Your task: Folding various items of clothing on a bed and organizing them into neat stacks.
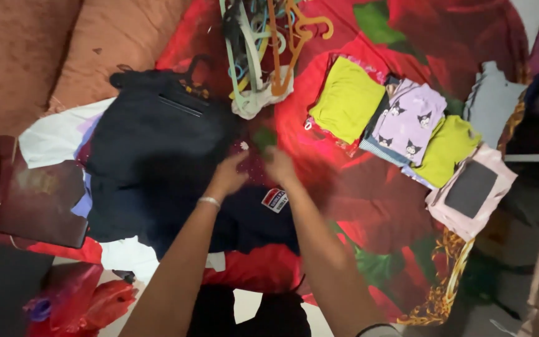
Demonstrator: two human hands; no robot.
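Two hands meet at the upper edge of a dark navy garment [254, 218] spread on the red floral bedspread [369, 206]: our left hand [229, 175] and right hand [280, 165] are motion-blurred, so we cannot tell whether the fingers pinch the cloth. Folded pieces lie in a row to the right, among them a yellow-green top [346, 98] and a lilac printed one [410, 118]; a large dark garment [157, 150] and hangers [263, 50] remain unsorted
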